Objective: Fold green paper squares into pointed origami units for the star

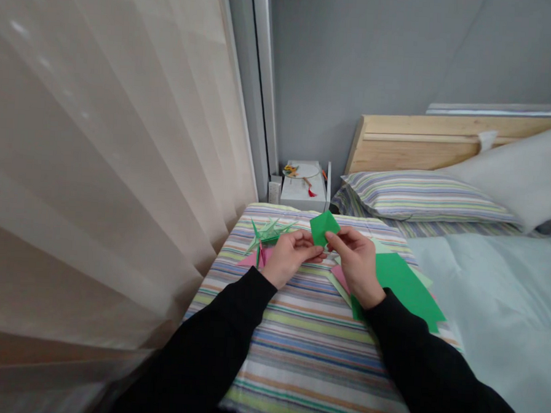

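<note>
A small folded piece of green paper (324,226) is held up above the striped cloth, its creases showing on the near face. My right hand (356,260) pinches its lower right edge between thumb and fingers. At the lower left corner my left hand (296,252) is closed, thumb against fingers, gripping the same paper. Beneath and beyond my right hand lie green paper sheets (407,290), with pale green and pink ones partly covered. Left of my left hand rest folded green paper pieces with pointed tips (268,232) and a pink paper piece (249,260).
A striped cloth (314,356) covers the surface in front of me. Pleated curtains (122,130) hang close on the left. Behind stands a small white cabinet (298,198) with a round fan on it. To the right is a bed with a striped pillow (433,196) and wooden headboard (398,148).
</note>
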`<action>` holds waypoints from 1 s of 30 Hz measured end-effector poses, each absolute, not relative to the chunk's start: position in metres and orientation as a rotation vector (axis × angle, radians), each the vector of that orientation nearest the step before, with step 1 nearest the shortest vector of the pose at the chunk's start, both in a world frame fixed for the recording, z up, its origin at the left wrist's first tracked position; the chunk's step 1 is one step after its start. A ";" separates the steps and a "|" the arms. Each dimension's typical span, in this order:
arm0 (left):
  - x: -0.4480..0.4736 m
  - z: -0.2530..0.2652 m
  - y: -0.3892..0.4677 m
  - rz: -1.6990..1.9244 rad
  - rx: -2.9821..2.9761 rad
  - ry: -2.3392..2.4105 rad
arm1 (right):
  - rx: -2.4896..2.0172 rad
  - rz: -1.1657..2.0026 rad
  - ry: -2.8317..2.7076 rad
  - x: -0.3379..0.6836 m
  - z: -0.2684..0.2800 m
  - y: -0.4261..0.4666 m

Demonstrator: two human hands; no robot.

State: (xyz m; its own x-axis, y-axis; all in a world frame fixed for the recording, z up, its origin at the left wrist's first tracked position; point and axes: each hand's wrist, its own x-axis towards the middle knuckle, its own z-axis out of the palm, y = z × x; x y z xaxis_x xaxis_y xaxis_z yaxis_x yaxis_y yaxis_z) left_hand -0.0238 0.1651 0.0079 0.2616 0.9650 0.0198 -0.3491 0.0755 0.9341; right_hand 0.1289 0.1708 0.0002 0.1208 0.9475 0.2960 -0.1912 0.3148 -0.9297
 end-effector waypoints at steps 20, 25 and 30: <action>-0.026 0.008 0.166 1.126 1.116 0.887 | -0.940 1.019 -0.841 0.142 0.006 0.180; -0.026 0.010 0.166 1.160 1.197 0.886 | -0.860 1.231 -0.947 0.135 0.006 0.174; -0.027 0.011 0.166 1.131 1.317 0.881 | -0.882 1.388 -1.070 0.128 0.003 0.165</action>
